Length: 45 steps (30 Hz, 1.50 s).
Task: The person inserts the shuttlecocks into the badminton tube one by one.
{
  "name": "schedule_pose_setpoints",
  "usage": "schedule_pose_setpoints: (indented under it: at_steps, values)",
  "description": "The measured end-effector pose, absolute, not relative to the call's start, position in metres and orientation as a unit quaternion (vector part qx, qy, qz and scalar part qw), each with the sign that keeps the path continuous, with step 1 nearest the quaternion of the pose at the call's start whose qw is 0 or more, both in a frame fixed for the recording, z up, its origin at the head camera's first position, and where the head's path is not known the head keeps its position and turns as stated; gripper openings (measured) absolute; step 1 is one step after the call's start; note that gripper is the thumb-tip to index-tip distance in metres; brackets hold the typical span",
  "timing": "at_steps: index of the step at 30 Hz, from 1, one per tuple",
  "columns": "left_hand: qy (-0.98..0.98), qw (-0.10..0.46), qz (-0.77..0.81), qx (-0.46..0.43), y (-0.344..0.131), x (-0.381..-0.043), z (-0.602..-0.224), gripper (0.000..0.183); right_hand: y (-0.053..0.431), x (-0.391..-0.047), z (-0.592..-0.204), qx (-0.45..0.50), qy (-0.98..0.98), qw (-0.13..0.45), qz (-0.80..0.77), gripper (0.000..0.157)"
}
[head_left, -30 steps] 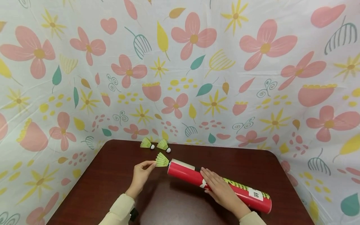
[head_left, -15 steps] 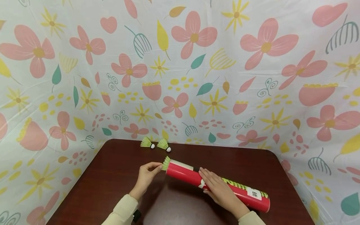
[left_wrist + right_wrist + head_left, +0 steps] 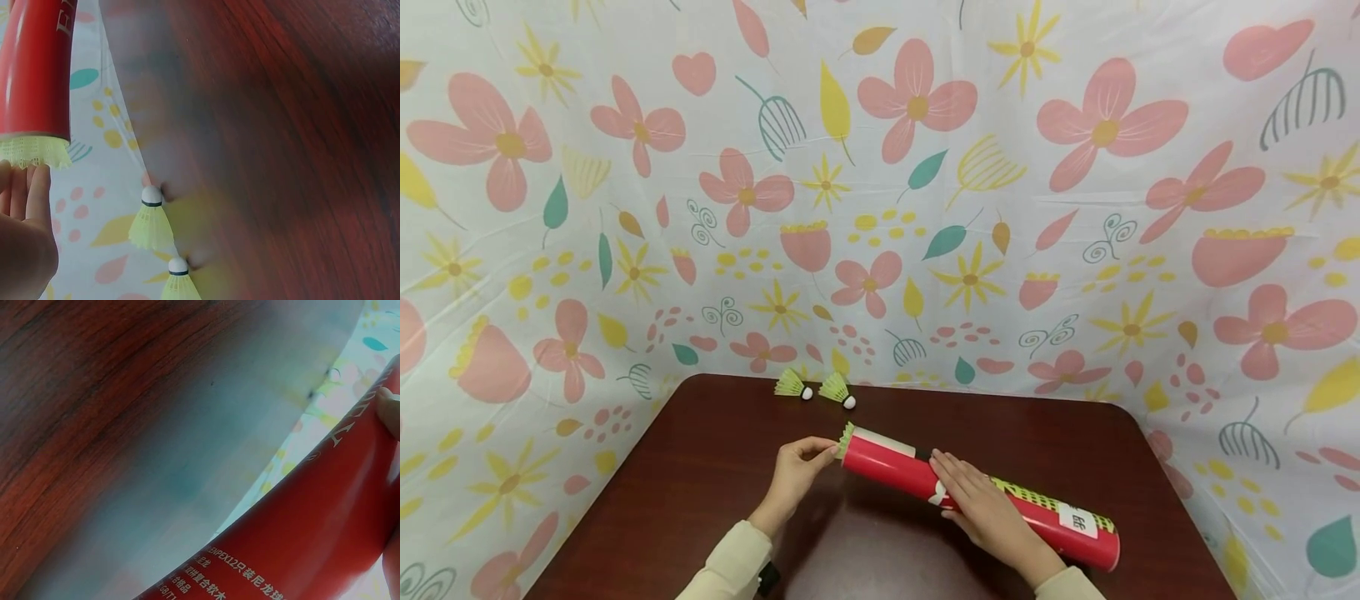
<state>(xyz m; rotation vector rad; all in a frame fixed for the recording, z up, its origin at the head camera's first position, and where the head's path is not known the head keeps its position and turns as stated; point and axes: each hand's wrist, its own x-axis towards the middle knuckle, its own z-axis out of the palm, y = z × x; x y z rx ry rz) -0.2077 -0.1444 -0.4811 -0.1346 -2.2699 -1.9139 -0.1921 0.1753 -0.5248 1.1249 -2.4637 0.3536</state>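
Observation:
A long red shuttlecock tube (image 3: 891,468) lies slanted in the head view, its open end toward my left hand (image 3: 796,477). Most of a yellow-green shuttlecock (image 3: 846,437) is inside that end; only the rim of its skirt sticks out. My left thumb and fingers pinch this rim, and the left wrist view shows the fingers against the skirt (image 3: 37,152). Over the middle of the tube, my right hand (image 3: 983,510) holds it from above, the fingers across its top. Part of that hand shows at the edge of the right wrist view, on the red tube (image 3: 300,519).
Two more yellow-green shuttlecocks with white heads, a left one (image 3: 792,384) and a right one (image 3: 835,389), lie near the far edge of the dark wooden table (image 3: 722,433). A flower-patterned cloth (image 3: 880,208) hangs behind the table and along its sides.
The shuttlecock has slid right into the tube, from its whole skirt showing to just the rim. My left hand moved right with it. The right hand and tube stay almost in place.

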Motion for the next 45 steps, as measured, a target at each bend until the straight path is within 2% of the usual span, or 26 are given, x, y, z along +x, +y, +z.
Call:
schedule_pose_setpoints:
  at_steps: [6,14,27,32,40,45]
  values:
    - [-0.737,0.053,-0.672,-0.05,-0.14,-0.209,-0.483,0.009,0.174,-0.191,-0.524,0.399,-0.887,0.198,0.121,0.076]
    - [-0.745,0.002,-0.664,-0.067,-0.147,-0.233,-0.51,0.012,0.176,-0.193,-0.525,0.397,-0.887,0.205,0.12,0.075]
    - [-0.728,-0.085,-0.669,-0.126,-0.164,-0.255,-0.508,0.023,0.176,-0.195,-0.526,0.4,-0.884,0.211,0.121,0.074]
    - [-0.734,-0.064,-0.664,-0.128,-0.176,-0.267,-0.512,0.025,0.177,-0.194,-0.524,0.394,-0.889,0.204,0.116,0.075]
    - [-0.755,-0.006,-0.655,-0.014,-0.192,-0.295,-0.528,0.026,0.181,-0.194,-0.523,0.383,-0.897,0.188,0.115,0.073]
    - [-0.789,0.03,-0.613,0.022,-0.199,-0.314,-0.539,0.028,0.182,-0.191,-0.527,0.384,-0.897,0.186,0.117,0.073]
